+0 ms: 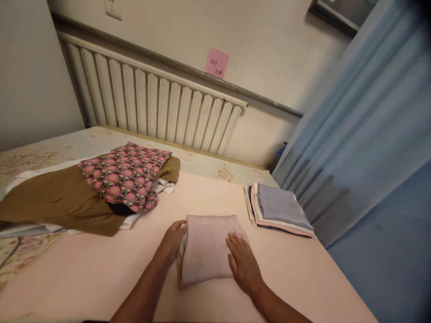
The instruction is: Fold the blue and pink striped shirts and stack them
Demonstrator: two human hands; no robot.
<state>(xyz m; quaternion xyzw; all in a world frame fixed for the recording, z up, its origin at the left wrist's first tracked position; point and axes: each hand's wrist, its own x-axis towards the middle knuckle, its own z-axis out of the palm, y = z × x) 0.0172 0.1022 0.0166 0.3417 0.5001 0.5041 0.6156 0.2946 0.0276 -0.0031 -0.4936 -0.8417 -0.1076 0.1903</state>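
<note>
A folded pale pink ribbed cloth (206,246) lies on the pink sheet of the bed (303,273) in front of me. My left hand (172,240) is at the cloth's left edge with fingers curled onto it, seemingly gripping the edge. My right hand (243,262) lies flat on the cloth's right side, fingers stretched out and holding nothing.
A neat stack of folded cloths (279,210) with a grey one on top sits to the right. A heap of unfolded clothes, floral (128,172) over brown (57,197), lies to the left. A white radiator (151,96) and blue curtain (370,134) border the bed.
</note>
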